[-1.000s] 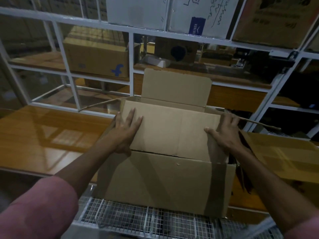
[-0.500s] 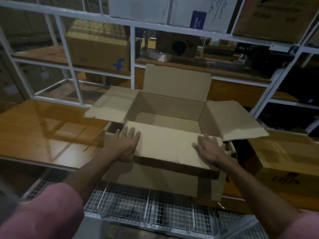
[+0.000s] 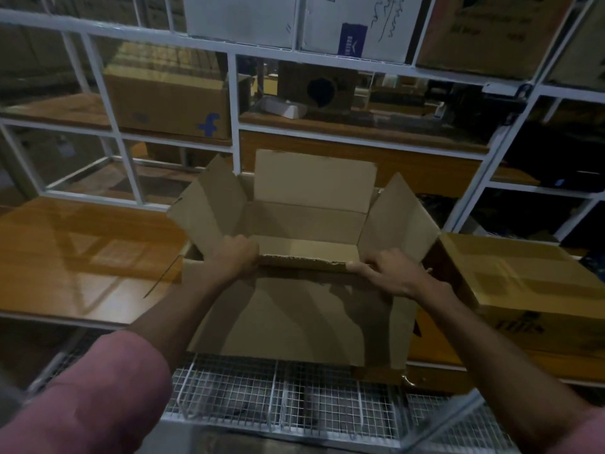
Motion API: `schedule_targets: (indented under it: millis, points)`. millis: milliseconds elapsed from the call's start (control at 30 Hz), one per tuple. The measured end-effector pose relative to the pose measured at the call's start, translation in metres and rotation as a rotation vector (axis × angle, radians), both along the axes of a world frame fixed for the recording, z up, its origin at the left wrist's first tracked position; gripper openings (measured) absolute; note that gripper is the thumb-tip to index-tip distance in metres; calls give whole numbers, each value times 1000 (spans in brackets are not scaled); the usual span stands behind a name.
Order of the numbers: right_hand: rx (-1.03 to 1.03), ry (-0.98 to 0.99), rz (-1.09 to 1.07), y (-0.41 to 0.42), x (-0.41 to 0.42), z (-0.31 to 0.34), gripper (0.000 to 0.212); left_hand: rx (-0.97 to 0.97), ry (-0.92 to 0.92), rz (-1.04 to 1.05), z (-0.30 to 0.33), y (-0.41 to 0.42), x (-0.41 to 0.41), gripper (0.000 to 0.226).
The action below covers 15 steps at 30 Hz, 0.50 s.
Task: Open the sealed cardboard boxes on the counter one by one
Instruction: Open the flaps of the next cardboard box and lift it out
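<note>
Open box: brown corrugated cardboard box [image 3: 294,319] with all four top flaps unfolded, standing at the near edge of the glossy orange-brown wooden counter [image 3: 82,253], its near side overhanging the white wire-mesh shelf [image 3: 278,394] below.
Flaps: the far flap stands upright, the left and right flaps slant up and outward, and the near flap is folded down over the front wall toward the person.
Interior: only the bare cardboard floor shows.
Left hand: left hand [image 3: 234,255] curled over the near rim at the left corner, fingers wrapped over the fold and gripping it.
Right hand: right hand [image 3: 389,273] at the right corner of the same rim, thumb and fingers pinching the cardboard edge.
Sleeves: pink sleeves on both arms, large at the lower corners.
Neighbouring box: closed yellow-brown cardboard box [image 3: 530,290] with tape across its top, just beside the open box on the right.
Background: white metal shelving frame [image 3: 232,103] behind the counter, holding a brown carton with a blue letter mark [image 3: 170,103] on the left and white cartons with handwriting [image 3: 327,24] above.
</note>
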State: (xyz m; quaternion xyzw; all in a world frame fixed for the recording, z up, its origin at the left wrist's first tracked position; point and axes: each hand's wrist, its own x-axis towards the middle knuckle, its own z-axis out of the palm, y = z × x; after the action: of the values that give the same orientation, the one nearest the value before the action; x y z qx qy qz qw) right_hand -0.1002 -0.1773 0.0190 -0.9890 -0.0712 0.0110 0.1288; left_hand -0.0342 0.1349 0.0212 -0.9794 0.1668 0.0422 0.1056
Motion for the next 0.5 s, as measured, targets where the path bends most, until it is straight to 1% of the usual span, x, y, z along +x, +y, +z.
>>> schedule_targets:
  millis: [67, 133, 233, 333, 433, 500]
  points:
    - [-51, 2, 28, -12, 0, -5, 44, -39, 15, 45, 2, -2, 2, 34]
    - [-49, 0, 32, -20, 2, -8, 38, -92, 0, 71, 2, -4, -2, 34]
    - [14, -29, 29, -18, 6, -6, 38, -162, -51, 23, 0, -7, -9, 27]
    - [17, 9, 28, -16, 10, 3, 43, -191, -75, -59, 0, -14, -16, 28]
    - [14, 73, 36, -14, 8, 8, 48, -226, -60, -94, 1, -26, -19, 42]
    - [71, 85, -19, -11, 3, 9, 52, -257, -77, -139, 0, -36, -22, 55]
